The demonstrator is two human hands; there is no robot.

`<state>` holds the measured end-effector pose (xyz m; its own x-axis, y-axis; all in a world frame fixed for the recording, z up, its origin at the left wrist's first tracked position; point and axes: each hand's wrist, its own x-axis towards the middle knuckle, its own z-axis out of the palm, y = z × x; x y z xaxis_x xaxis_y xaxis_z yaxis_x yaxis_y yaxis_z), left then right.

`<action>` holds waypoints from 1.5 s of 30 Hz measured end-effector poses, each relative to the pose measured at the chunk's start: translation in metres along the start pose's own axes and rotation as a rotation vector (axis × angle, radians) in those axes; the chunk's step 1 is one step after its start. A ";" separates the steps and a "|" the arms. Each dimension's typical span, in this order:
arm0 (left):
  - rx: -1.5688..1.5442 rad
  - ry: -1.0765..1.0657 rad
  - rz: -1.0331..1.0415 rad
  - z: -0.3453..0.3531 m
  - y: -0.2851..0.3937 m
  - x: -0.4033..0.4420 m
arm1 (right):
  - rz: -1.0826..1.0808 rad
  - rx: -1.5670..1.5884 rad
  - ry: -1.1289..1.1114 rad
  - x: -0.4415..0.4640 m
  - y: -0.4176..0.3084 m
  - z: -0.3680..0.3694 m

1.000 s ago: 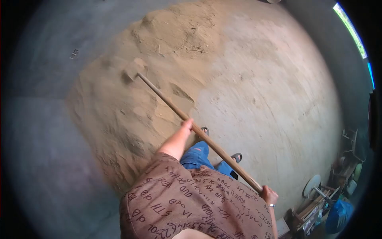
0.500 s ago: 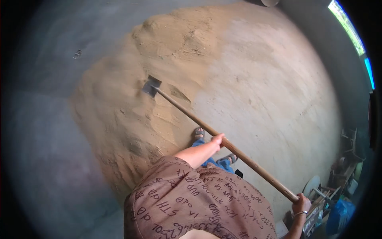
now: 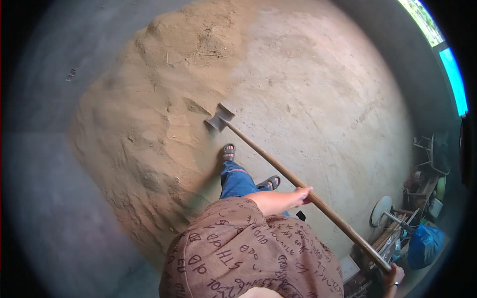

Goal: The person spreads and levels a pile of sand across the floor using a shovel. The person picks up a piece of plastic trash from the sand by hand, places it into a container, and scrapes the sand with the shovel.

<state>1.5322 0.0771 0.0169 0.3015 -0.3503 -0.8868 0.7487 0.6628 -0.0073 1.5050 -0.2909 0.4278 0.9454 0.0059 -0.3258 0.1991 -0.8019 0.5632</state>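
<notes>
A long wooden-handled hoe (image 3: 268, 158) slants from the middle of the view down to the lower right. Its grey metal blade (image 3: 219, 117) is at the right edge of a broad sand pile (image 3: 144, 114). My left hand (image 3: 303, 195) is closed around the middle part of the handle. At the handle's far end, my right hand (image 3: 394, 274), with a band at the wrist, grips the wood. Both feet, in dark sandals (image 3: 229, 152), stand just below the blade, near the sand's edge.
Pale concrete floor (image 3: 323, 99) spreads right of the sand. At the lower right are a blue plastic bag (image 3: 425, 246), a round white disc on a stand (image 3: 381, 211), wooden pieces and a metal-framed chair (image 3: 431, 154). A dark wall runs along the right.
The hoe blade has moved from the sand toward the right and nearer my feet. Both my hands have moved right and down with the handle. The camera view has also shifted.
</notes>
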 end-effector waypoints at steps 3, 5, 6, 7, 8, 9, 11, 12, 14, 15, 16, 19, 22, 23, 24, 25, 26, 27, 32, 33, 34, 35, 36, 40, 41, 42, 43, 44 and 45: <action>0.073 0.214 0.151 -0.097 0.034 0.062 | -0.054 0.170 -0.046 0.013 -0.104 0.005; 0.091 0.249 0.166 -0.149 0.088 0.035 | -0.091 0.175 0.054 0.016 -0.177 0.013; 0.080 0.314 0.207 -0.157 0.100 0.016 | -0.083 0.218 0.067 0.014 -0.199 0.013; 0.064 0.380 0.249 -0.163 0.109 -0.004 | -0.077 0.258 0.077 0.011 -0.215 0.005; 0.031 0.315 0.229 -0.176 0.111 -0.005 | -0.066 0.261 0.052 0.007 -0.222 0.007; -0.012 0.253 0.202 -0.181 0.115 -0.016 | -0.065 0.257 0.023 0.003 -0.224 0.010; -0.042 0.303 0.182 -0.197 0.136 -0.030 | -0.075 0.249 0.038 0.011 -0.237 0.012; -0.028 0.313 0.193 -0.212 0.147 -0.032 | -0.076 0.249 0.047 0.017 -0.248 0.011; -0.064 0.331 0.233 -0.245 0.182 -0.039 | -0.123 0.310 0.071 0.037 -0.285 0.011; -0.030 0.393 0.291 -0.260 0.207 -0.057 | -0.143 0.341 0.085 0.047 -0.306 0.008; -0.019 0.390 0.314 -0.298 0.230 -0.049 | -0.163 0.362 0.106 0.057 -0.335 -0.004; -0.166 0.522 0.461 -0.360 0.323 -0.124 | -0.248 0.482 0.157 0.089 -0.432 -0.071; -0.357 0.674 0.737 -0.436 0.423 -0.173 | -0.494 0.636 0.349 0.108 -0.501 -0.176; -0.437 0.697 0.733 -0.419 0.438 -0.212 | -0.519 0.623 0.384 0.108 -0.506 -0.189; -0.464 0.614 0.741 -0.416 0.439 -0.214 | -0.540 0.611 0.421 0.109 -0.508 -0.199; -0.491 0.529 0.752 -0.412 0.439 -0.215 | -0.562 0.600 0.461 0.111 -0.504 -0.205; -0.515 0.443 0.761 -0.405 0.439 -0.216 | -0.539 0.592 0.444 0.115 -0.486 -0.198; -0.600 0.376 0.734 -0.383 0.428 -0.213 | -0.513 0.592 0.433 0.118 -0.465 -0.186; -0.628 0.365 0.550 -0.267 0.315 -0.073 | -0.331 0.527 0.358 0.108 -0.339 -0.089; -0.440 0.288 0.479 -0.229 0.284 -0.067 | -0.271 0.456 0.330 0.104 -0.304 -0.071; -0.240 0.307 0.367 -0.220 0.254 -0.008 | -0.205 0.388 0.274 0.097 -0.268 -0.059; -0.161 0.309 0.373 -0.179 0.222 -0.007 | -0.171 0.378 0.251 0.090 -0.231 -0.054; -0.114 0.311 0.358 -0.143 0.192 0.002 | -0.145 0.392 0.230 0.082 -0.197 -0.049; -0.038 0.078 0.091 -0.025 0.108 0.011 | -0.035 0.195 0.164 0.050 -0.069 -0.009; -0.039 0.010 0.049 -0.008 0.090 0.021 | -0.020 0.162 0.148 0.044 -0.055 -0.019; -0.018 -0.022 0.006 0.007 0.082 0.020 | 0.023 0.150 -0.043 0.040 -0.054 -0.062; 0.001 -0.056 -0.037 0.019 0.076 0.018 | 0.065 0.135 -0.232 0.043 -0.057 -0.098; -0.006 -0.061 -0.048 0.022 0.072 0.023 | 0.084 0.109 -0.290 0.045 -0.055 -0.098; -0.012 -0.068 -0.057 0.024 0.070 0.030 | 0.104 0.083 -0.344 0.047 -0.052 -0.098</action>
<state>1.6074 0.0969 0.0011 0.2981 -0.4315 -0.8514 0.7590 0.6481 -0.0628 1.5645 -0.1901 0.4575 0.8150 -0.2681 -0.5138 0.0716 -0.8332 0.5483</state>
